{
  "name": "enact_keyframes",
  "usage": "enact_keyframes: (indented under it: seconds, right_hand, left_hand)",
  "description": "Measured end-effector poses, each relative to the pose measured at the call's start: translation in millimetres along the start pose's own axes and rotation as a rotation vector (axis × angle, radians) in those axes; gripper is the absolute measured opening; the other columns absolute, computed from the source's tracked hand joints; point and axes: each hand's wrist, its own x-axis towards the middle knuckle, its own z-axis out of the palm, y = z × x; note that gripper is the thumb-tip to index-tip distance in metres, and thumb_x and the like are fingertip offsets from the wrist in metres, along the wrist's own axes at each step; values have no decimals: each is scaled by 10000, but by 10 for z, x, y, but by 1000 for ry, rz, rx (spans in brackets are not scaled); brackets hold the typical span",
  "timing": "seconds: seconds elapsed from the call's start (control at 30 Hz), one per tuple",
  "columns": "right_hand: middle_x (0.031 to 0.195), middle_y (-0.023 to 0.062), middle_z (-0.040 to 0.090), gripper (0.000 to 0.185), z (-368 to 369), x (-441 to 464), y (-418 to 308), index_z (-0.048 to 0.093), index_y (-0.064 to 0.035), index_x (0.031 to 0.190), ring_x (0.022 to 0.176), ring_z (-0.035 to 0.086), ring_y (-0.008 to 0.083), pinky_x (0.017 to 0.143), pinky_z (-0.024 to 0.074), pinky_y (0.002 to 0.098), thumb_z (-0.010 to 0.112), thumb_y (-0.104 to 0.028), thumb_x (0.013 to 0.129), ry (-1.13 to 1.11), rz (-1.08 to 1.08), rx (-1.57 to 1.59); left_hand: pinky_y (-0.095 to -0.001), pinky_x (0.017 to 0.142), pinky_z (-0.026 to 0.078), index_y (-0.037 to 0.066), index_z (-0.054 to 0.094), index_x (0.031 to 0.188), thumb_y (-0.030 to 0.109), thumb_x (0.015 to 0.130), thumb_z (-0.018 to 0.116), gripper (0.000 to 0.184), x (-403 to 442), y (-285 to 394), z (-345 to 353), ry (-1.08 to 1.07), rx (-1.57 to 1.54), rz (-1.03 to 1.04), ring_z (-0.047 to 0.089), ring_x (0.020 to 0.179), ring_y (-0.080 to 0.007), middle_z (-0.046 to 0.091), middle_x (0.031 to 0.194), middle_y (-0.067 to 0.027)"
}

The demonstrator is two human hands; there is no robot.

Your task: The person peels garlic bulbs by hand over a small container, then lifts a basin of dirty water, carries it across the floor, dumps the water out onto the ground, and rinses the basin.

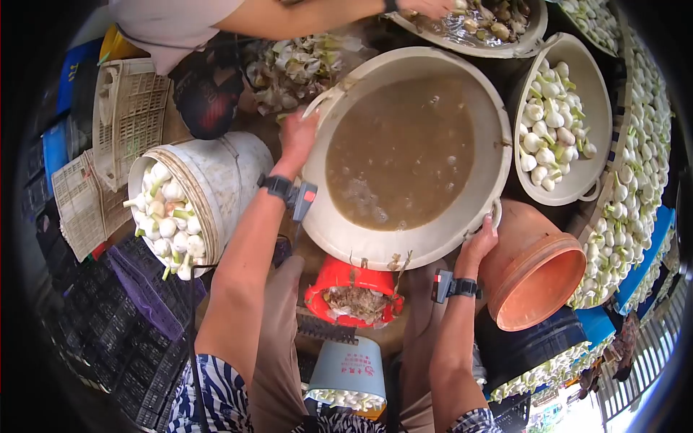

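Observation:
A large white basin [462, 234] of murky brown water is in the middle of the head view. My left hand [297, 137] grips its handle at the upper left, fingers closed round it. At the lower right, my right hand [480, 238] is closed on the other handle. Just below the basin is a red bucket [339, 273] with wet brownish scraps in it. A light blue bucket [346, 364] with white bulbs stands nearer my body. Left of my left forearm, a tilted white bucket [242, 173] holds white garlic bulbs.
An orange bucket [530, 267] lies tilted by my right hand. Beyond it sits a basin of garlic [554, 123]. Another person's arm [303, 18] reaches to a basin of bulbs in water [498, 50]. Garlic peelings [289, 72] lie upper left; wicker baskets [137, 101] and dark crates [108, 325] are at left.

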Motion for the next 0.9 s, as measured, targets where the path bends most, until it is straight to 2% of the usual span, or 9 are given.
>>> enact_keyframes:
  seconds: [0.1, 0.23, 0.3, 0.4, 0.53, 0.63, 0.73, 0.8, 0.9]
  right_hand:
    - [1012, 129, 607, 331, 40, 15, -19, 530, 87, 1142, 902, 601, 205, 797, 489, 325, 485, -86, 864, -43, -66, -22]
    - [958, 132, 633, 302, 84, 32, -61, 565, 108, 1098, 836, 618, 188, 738, 504, 307, 472, -55, 861, -88, -70, -24]
    - [950, 128, 635, 298, 146, 23, -88, 567, 106, 1091, 826, 618, 178, 738, 502, 302, 465, -51, 859, -81, -149, -34]
    - [950, 128, 634, 304, 226, -86, -178, 561, 106, 1099, 821, 619, 173, 735, 502, 296, 459, -53, 860, -113, -156, 1]
    - [951, 127, 632, 314, 272, -210, -371, 554, 104, 1112, 821, 620, 179, 730, 502, 292, 455, -56, 861, -125, -140, -39]
    - [945, 123, 631, 319, 308, -261, -528, 554, 102, 1114, 817, 617, 180, 720, 503, 292, 460, -69, 862, -131, -173, -70]
    - [919, 111, 632, 323, 431, -315, -708, 555, 100, 1114, 797, 612, 166, 705, 501, 287, 467, -80, 861, -121, -195, 41]
    - [905, 109, 632, 319, 452, -316, -826, 559, 100, 1104, 772, 608, 155, 689, 497, 281, 474, -89, 862, -97, -249, -11]
    - [868, 101, 633, 303, 442, -270, -979, 574, 97, 1075, 725, 598, 145, 642, 486, 271, 476, -99, 865, -37, -276, -142]
  left_hand:
    - [-362, 621, 441, -6, 643, 873, 268, 815, 593, 285, -129, -95, -148, 24, -84, -26, 560, 602, -230, 605, 678, -192]
    - [-359, 617, 440, -15, 643, 862, 263, 812, 602, 285, -346, -65, -274, 27, -60, -104, 563, 597, -219, 603, 678, -196]
    - [-349, 594, 430, -31, 635, 834, 246, 814, 606, 279, -400, 5, -325, 87, -101, -83, 474, 560, -159, 578, 635, -194]
    - [-340, 567, 415, -43, 618, 802, 224, 819, 602, 269, -456, 103, -443, 93, -54, -83, 389, 557, -134, 546, 602, -197]
    - [-333, 553, 406, -51, 598, 775, 218, 830, 593, 275, -422, 252, -603, 110, -90, -64, 373, 567, -122, 523, 590, -203]
    - [-324, 539, 397, -61, 596, 778, 215, 837, 591, 283, -439, 460, -722, 118, -38, -42, 362, 578, -101, 492, 563, -176]
    - [-318, 524, 387, -73, 597, 787, 203, 843, 590, 281, -427, 656, -805, 136, -99, 3, 350, 584, -88, 447, 538, -124]
    - [-312, 513, 378, -77, 600, 794, 191, 843, 592, 273, -437, 779, -832, 208, -173, 35, 343, 579, -84, 416, 532, -83]
    - [-310, 513, 376, -77, 600, 787, 185, 844, 591, 268, -456, 953, -890, 219, -169, 30, 350, 573, -85, 411, 527, -83]
